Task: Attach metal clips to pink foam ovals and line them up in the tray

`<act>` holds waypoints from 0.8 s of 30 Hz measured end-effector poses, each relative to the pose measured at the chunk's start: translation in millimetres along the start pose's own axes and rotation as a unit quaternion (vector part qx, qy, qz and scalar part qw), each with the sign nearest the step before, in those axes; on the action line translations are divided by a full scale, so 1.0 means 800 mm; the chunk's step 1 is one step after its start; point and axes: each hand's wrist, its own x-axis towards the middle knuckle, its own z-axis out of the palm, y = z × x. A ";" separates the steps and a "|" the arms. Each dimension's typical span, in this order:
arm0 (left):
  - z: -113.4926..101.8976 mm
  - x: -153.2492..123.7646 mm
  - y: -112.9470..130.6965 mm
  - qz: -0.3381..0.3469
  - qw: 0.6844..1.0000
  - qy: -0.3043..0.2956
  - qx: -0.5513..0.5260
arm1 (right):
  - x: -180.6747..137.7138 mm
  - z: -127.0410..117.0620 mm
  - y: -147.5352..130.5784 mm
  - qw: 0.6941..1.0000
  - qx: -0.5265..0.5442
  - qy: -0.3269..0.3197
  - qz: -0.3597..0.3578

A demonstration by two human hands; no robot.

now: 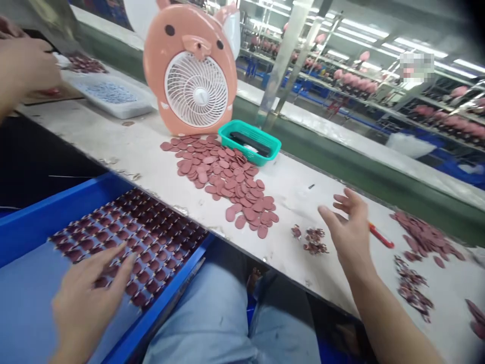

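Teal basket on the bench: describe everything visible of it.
A shallow rectangular teal plastic basket with walls that look perforated sits flat on the scuffed white workbench, beside the base of a pink animal-shaped electric fan. Inside lies a long black object, with something white by it, too hidden to name. A loose heap of dusky-pink oval pieces spreads up to its near side and appears to touch it.
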 end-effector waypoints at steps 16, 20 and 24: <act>0.054 0.002 0.152 0.299 0.931 -0.112 -0.177 | 0.002 0.028 -0.026 0.966 0.178 -0.163 0.093; 0.029 -0.046 0.179 0.043 0.915 -0.191 -0.354 | -0.088 0.021 -0.073 0.913 0.294 -0.259 0.114; 0.007 -0.074 0.211 -0.203 0.792 -0.285 -0.500 | -0.151 0.029 -0.102 0.840 0.386 -0.348 0.158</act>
